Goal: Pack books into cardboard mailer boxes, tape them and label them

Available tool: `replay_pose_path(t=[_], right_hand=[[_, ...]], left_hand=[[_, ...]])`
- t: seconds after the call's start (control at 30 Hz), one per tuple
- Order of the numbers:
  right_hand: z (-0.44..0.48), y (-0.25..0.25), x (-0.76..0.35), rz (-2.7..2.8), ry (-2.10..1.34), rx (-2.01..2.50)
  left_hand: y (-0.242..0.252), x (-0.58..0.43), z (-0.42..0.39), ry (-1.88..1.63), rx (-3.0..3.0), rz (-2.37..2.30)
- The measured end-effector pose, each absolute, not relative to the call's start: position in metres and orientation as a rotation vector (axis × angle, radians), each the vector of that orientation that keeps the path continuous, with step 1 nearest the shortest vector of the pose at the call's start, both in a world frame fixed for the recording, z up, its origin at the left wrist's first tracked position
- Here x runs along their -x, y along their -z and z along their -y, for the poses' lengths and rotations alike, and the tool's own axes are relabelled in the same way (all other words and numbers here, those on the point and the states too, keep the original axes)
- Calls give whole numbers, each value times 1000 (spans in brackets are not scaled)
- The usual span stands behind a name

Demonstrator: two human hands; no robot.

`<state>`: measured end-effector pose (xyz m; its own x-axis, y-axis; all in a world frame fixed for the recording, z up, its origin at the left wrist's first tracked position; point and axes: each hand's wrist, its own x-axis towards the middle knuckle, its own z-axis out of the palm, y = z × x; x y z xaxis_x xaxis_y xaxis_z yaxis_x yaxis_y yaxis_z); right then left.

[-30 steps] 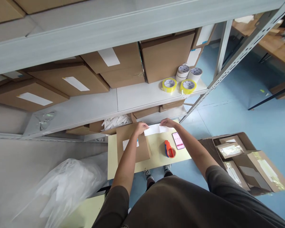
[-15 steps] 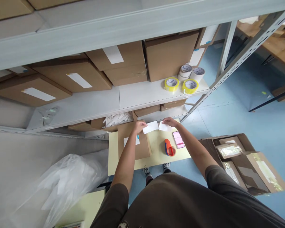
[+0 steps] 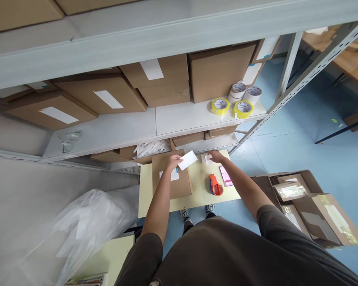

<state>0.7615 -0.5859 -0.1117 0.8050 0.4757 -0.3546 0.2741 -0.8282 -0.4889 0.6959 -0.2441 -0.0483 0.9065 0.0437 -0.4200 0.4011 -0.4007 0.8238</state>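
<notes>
My left hand (image 3: 174,162) pinches a white paper slip (image 3: 187,160) by its left end, over the right part of a flat cardboard box (image 3: 180,188). The box lies on a pale yellow table (image 3: 201,200) and bears a white label (image 3: 174,174) with a blue corner. Near the table's back edge, my right hand (image 3: 215,156) has its fingers drawn together at a small white paper piece (image 3: 208,159); whether it grips that piece is too small to tell. Closer to me lie an orange tape dispenser (image 3: 216,185) and a phone (image 3: 226,176) with a pink screen.
Behind the table stands a grey shelf (image 3: 179,120) with cardboard boxes and tape rolls (image 3: 243,109). An open carton (image 3: 308,176) with packed boxes sits on the floor at right. Clear plastic wrap (image 3: 98,210) is heaped at left.
The two white pieces are now farther apart. The left one is tilted upward in my left hand, while the right one is low at the table's back edge by my right hand. The view has shifted slightly.
</notes>
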Motion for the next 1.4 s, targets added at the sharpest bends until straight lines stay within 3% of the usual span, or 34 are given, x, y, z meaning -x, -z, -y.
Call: replay_pose_path(t=[0.23, 0.6, 0.9, 1.4], right_hand=[[542, 84, -691, 212, -253, 2435], [433, -33, -562, -56, -242, 1511], [400, -70, -536, -72, -111, 1453], [394, -103, -523, 83, -173, 1365]], left_hand=[[37, -651, 246, 498, -1682, -395], [-22, -602, 242, 107, -1255, -297], [-65, -572, 218, 45, -1208, -206], [-93, -544, 208, 14, -1062, -307]])
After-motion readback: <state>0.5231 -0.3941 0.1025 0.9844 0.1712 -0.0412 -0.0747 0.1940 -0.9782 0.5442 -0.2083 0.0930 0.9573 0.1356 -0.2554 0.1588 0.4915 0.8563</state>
